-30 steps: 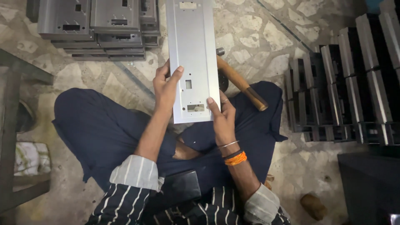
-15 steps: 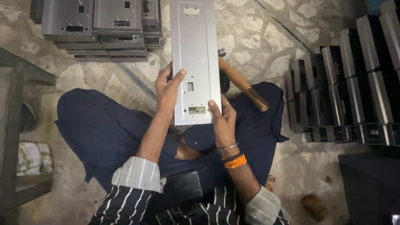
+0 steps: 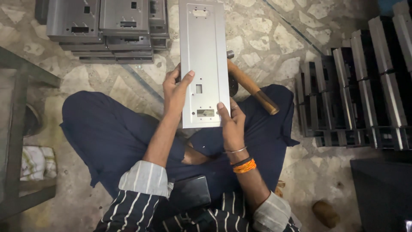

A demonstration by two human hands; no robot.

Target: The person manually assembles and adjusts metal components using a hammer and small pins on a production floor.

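Stone floor [image 3: 274, 38], person cross-legged — left hand [image 3: 175, 92] and right hand [image 3: 229, 122] both gripping long grey metal panel [image 3: 202, 56]; wooden-handled hammer [image 3: 253, 90] behind, panel stacks [image 3: 103, 30] beyond.

Just one head cam, looking pretty much straight down at the lap from close up, stone floor [image 3: 274, 38] filling the frame's upper part.

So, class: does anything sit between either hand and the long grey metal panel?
Nothing visible does. The left hand grips the grey metal panel at its left edge, and the right hand holds its lower right corner. The hammer lies behind the panel.
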